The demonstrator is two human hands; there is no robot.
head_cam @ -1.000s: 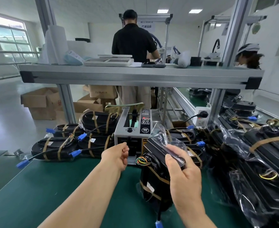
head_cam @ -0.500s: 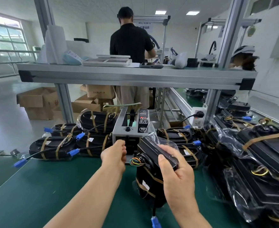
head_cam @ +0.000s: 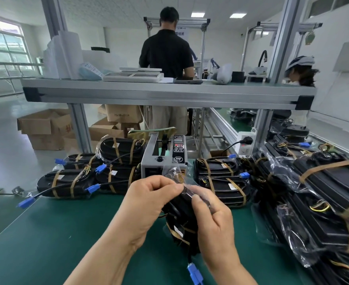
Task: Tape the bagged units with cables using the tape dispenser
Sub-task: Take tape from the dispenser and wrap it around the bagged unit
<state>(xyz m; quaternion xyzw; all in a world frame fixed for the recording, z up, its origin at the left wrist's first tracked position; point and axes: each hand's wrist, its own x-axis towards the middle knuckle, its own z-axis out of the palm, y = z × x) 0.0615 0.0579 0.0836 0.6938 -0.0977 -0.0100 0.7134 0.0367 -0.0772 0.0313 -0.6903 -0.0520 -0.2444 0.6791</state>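
Note:
A black unit in a clear bag (head_cam: 182, 214) stands upright on the green mat (head_cam: 46, 233), brown tape bands round its lower part. Its cable ends in a blue connector (head_cam: 194, 274) near the front edge. My right hand (head_cam: 212, 221) grips the unit's right side, thumb on its top. My left hand (head_cam: 149, 200) pinches the bag at the unit's top; a tape strip under its fingers cannot be made out. The grey tape dispenser (head_cam: 163, 159) stands just behind both hands.
Taped units lie stacked left of the dispenser (head_cam: 66, 182) and right of it (head_cam: 221, 177). A large pile of bagged units (head_cam: 323, 202) fills the right side. An aluminium shelf beam (head_cam: 165, 95) crosses overhead. A person in black (head_cam: 166, 56) stands beyond it.
My left hand has drawn back from the dispenser's mouth to the top of the unit. My right hand still holds the unit, now closer to the dispenser.

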